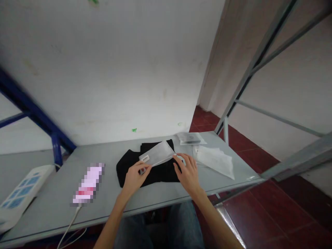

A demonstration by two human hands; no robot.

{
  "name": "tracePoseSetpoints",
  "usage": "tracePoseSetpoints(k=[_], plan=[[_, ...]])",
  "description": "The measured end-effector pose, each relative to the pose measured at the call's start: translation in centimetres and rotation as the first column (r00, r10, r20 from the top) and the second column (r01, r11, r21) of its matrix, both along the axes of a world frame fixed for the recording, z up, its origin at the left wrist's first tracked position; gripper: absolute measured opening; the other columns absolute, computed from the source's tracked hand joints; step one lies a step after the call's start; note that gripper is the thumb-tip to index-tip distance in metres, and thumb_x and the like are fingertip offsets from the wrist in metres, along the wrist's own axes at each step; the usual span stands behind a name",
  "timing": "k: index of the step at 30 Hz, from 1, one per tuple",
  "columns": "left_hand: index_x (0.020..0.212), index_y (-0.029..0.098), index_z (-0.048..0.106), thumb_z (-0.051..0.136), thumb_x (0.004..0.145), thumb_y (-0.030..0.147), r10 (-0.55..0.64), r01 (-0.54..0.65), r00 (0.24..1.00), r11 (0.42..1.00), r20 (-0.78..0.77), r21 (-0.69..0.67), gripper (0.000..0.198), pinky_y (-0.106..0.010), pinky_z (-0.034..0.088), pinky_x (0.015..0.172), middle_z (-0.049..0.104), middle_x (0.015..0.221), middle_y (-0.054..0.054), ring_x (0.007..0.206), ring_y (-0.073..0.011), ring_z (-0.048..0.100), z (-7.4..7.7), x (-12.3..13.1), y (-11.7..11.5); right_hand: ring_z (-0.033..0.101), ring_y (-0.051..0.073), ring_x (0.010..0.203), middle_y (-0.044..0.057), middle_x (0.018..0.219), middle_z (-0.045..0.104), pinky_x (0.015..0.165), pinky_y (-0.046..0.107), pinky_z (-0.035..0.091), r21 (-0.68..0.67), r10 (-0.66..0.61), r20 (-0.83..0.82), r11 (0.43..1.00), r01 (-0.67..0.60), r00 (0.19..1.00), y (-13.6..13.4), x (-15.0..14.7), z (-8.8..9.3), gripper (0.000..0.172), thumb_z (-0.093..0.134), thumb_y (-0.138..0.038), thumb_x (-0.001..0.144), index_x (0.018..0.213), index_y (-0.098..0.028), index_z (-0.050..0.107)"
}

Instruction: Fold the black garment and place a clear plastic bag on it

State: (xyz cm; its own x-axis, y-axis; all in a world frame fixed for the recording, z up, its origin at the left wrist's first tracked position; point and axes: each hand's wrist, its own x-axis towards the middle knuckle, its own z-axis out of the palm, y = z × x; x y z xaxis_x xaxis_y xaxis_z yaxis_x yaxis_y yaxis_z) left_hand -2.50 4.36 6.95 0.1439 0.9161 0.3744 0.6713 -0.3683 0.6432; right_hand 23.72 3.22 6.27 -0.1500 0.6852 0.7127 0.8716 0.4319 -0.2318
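Both hands at table edge: left hand pinching near corner of thin grey plastic sleeve, right hand spread, fingertips touching its far end. Sleeve tilted, resting atop folded black garment mid-table. Slick film, light pinch: could slide free or crease; soft cloth beneath could bunch and unfold. Flat clear packet and crinkled white bag just right; smooth grey table.
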Motion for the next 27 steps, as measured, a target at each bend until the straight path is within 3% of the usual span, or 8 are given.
tracePoseSetpoints(k=[6, 11, 14, 17, 20, 23, 27], plan=[[0.090, 0.026, 0.083, 0.062, 0.093, 0.037, 0.050, -0.050, 0.998, 0.999, -0.034, -0.002, 0.023, -0.026, 0.054, 0.064, 0.076, 0.096, -0.003, 0.073, -0.0166, 0.070, 0.6, 0.9, -0.1, 0.063, 0.023, 0.114, 0.007, 0.115, 0.074, 0.101, 0.042, 0.046, -0.082, 0.249, 0.118, 0.967, -0.240, 0.961, -0.1, -3.3, -0.7, 0.033, 0.054, -0.014, 0.102, 0.131, -0.025, 0.066], [0.088, 0.026, 0.081, 0.063, 0.094, 0.034, 0.120, -0.116, 0.988, 0.992, -0.098, 0.047, 0.021, -0.026, 0.054, 0.066, 0.073, 0.094, -0.002, 0.070, -0.0147, 0.068, 1.4, 1.6, -0.4, 0.064, 0.023, 0.099, 0.007, 0.102, 0.073, 0.088, 0.039, 0.048, -0.122, 0.185, 0.136, 0.978, -0.169, 0.973, 0.5, -4.4, -0.7, 0.015, 0.057, -0.020, 0.103, 0.107, -0.023, 0.071], [0.095, 0.026, 0.079, 0.058, 0.099, 0.033, 0.167, -0.148, 0.975, 0.980, -0.144, 0.137, 0.023, -0.024, 0.052, 0.065, 0.071, 0.096, -0.003, 0.073, -0.0144, 0.067, 1.5, 2.2, -0.6, 0.065, 0.024, 0.107, 0.008, 0.112, 0.073, 0.091, 0.040, 0.049, -0.117, 0.193, 0.151, 0.977, -0.177, 0.969, 1.0, -5.0, -0.6, 0.013, 0.057, -0.019, 0.102, 0.101, -0.022, 0.070], [0.104, 0.025, 0.076, 0.053, 0.102, 0.032, 0.237, -0.168, 0.948, 0.940, -0.214, 0.298, 0.025, -0.024, 0.054, 0.068, 0.070, 0.106, -0.006, 0.088, -0.0182, 0.069, 1.3, 2.6, -0.7, 0.065, 0.025, 0.114, 0.010, 0.118, 0.072, 0.100, 0.041, 0.049, -0.116, 0.199, 0.157, 0.976, -0.182, 0.967, 1.9, -6.0, -0.4, 0.014, 0.056, -0.015, 0.101, 0.102, -0.021, 0.069], [0.109, 0.025, 0.074, 0.049, 0.104, 0.029, 0.292, -0.166, 0.918, 0.898, -0.270, 0.407, 0.026, -0.024, 0.053, 0.066, 0.069, 0.108, -0.009, 0.098, -0.0210, 0.067, 0.9, 2.7, -0.6, 0.069, 0.025, 0.103, 0.010, 0.107, 0.075, 0.096, 0.039, 0.052, -0.187, 0.159, 0.173, 0.974, -0.126, 0.972, 3.0, -7.1, -0.1, 0.016, 0.056, -0.014, 0.101, 0.110, -0.020, 0.068], [0.119, 0.025, 0.071, 0.046, 0.105, 0.025, 0.352, -0.207, 0.896, 0.870, -0.269, 0.448, 0.028, -0.023, 0.051, 0.062, 0.069, 0.109, -0.010, 0.101, -0.0222, 0.066, 0.4, 2.7, -0.5, 0.072, 0.026, 0.095, 0.010, 0.102, 0.076, 0.090, 0.038, 0.054, -0.268, 0.121, 0.200, 0.961, -0.064, 0.972, 3.9, -8.2, 0.6, 0.024, 0.060, -0.016, 0.099, 0.123, -0.021, 0.064], [0.119, 0.024, 0.069, 0.049, 0.104, 0.025, 0.390, -0.258, 0.892, 0.854, -0.229, 0.451, 0.026, -0.023, 0.050, 0.062, 0.068, 0.115, -0.010, 0.107, -0.0232, 0.064, 0.1, 2.6, -0.3, 0.073, 0.026, 0.099, 0.009, 0.112, 0.075, 0.097, 0.040, 0.053, -0.295, 0.140, 0.197, 0.952, -0.077, 0.970, 4.7, -9.2, 1.6, 0.037, 0.070, -0.027, 0.096, 0.131, -0.024, 0.059]])
